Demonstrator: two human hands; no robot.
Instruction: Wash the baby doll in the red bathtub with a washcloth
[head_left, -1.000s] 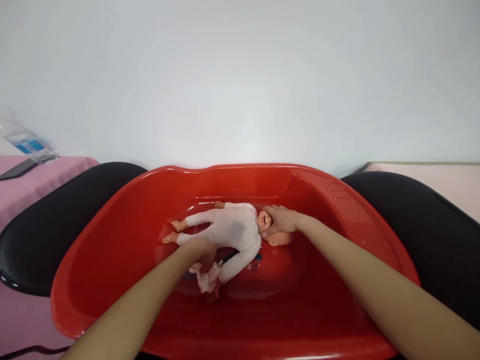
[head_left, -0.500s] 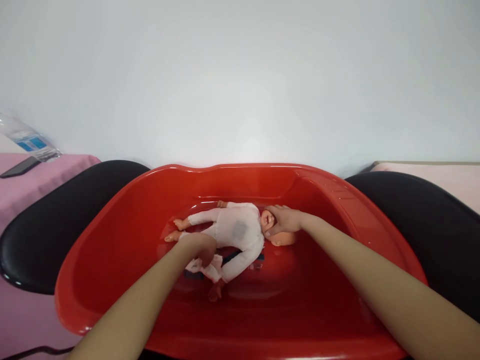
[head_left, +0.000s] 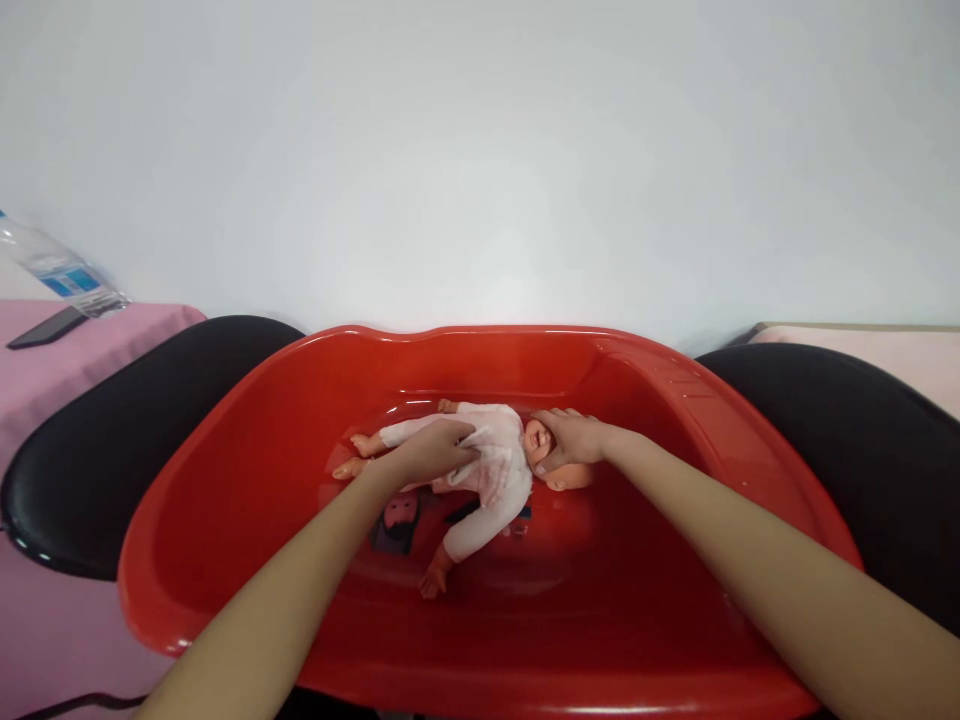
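Observation:
A baby doll (head_left: 487,530) in a white suit lies on its back in water in a red baby bathtub (head_left: 225,470), its feet to the left and its head to the right. My right hand (head_left: 574,438) is wrapped over the doll's head, thumb beside its mouth, covering the upper face. On the doll's belly, my left hand (head_left: 439,450) grips a thin, wet, pinkish-white cloth (head_left: 491,465) that lies wrinkled over the torso. The left fingertips are partly hidden. One doll arm stretches toward me.
Black rounded seats or boards (head_left: 135,430) flank the tub on both sides. At left, a clear plastic bottle (head_left: 71,275) and a dark flat object (head_left: 46,328) lie on a pink cloth-covered surface (head_left: 142,330). A white wall (head_left: 480,180) rises behind. A printed picture (head_left: 397,520) shows on the tub floor.
My left hand has moved up and right with the cloth, from the water beside the doll onto its belly. The dark patch there is now covered. My right hand stays on the head.

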